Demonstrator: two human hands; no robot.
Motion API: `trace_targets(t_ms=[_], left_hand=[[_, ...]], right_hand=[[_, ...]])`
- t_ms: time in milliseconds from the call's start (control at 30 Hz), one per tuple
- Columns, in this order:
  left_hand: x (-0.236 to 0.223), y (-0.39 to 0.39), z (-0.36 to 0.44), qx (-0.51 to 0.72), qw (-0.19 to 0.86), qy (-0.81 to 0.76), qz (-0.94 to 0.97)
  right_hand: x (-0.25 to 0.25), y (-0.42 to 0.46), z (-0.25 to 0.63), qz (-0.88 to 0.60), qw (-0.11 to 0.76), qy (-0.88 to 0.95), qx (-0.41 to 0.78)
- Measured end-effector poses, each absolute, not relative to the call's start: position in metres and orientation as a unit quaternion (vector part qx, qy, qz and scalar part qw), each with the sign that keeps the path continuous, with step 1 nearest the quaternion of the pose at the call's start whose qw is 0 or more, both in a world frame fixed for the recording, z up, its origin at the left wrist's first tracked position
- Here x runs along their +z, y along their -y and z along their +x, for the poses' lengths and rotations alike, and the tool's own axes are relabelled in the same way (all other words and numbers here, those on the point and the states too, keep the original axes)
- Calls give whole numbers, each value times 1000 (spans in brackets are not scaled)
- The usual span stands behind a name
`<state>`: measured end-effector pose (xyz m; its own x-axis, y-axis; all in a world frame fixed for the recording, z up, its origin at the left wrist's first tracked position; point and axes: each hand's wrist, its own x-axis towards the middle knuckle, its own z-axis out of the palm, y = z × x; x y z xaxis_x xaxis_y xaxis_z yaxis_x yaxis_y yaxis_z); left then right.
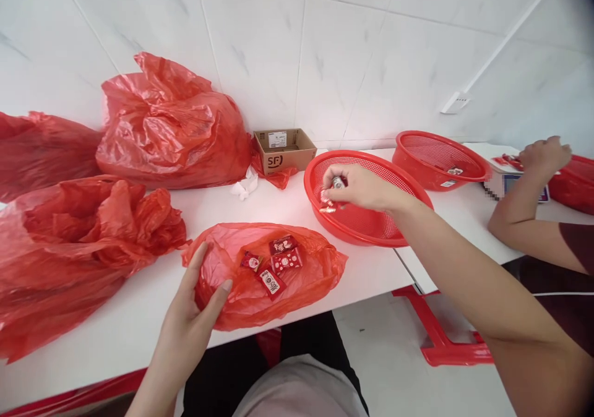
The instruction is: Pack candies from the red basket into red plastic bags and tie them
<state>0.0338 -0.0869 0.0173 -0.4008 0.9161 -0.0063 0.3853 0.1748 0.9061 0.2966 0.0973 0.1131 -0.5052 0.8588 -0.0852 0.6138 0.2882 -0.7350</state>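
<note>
Over the left side of a red plastic basket [417, 239], my right hand [357, 188] has its fingers closed on a small pinkish-red wrapped candy [327, 199]. A silvery piece [338, 182] shows by the fingers; I cannot tell whether it is held. My left hand [192, 305] has thumb and fingers spread at the left edge of a thin red plastic bag [320, 265], touching it. Several small wrapped snacks lie on the opened bag, among them a red dotted packet [286, 260] and a red packet with white lettering [271, 282].
Large red bags [171, 126] line the left side. A small cardboard box [285, 151] and crumpled white tissue [245, 184] are at the back. Rightward stand another red basket [436, 157], a scale [510, 185] and a co-worker's arm [529, 194]. The white table's front edge is close.
</note>
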Motion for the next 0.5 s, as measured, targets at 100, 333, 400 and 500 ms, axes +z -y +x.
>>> trace_targets(t_ms=[100,333,400,500], left_hand=[[15,85,34,456,296,-699,464],[19,87,34,459,291,-699,464],[18,87,32,455,289,-703,464],[15,88,29,452,279,-701,475]], right_hand=[[103,-62,261,-375,142,815,418],[79,-87,253,-405,185,808,387],[83,-118,278,-475,171,823,260],[85,-150,320,-580,50,807,97]])
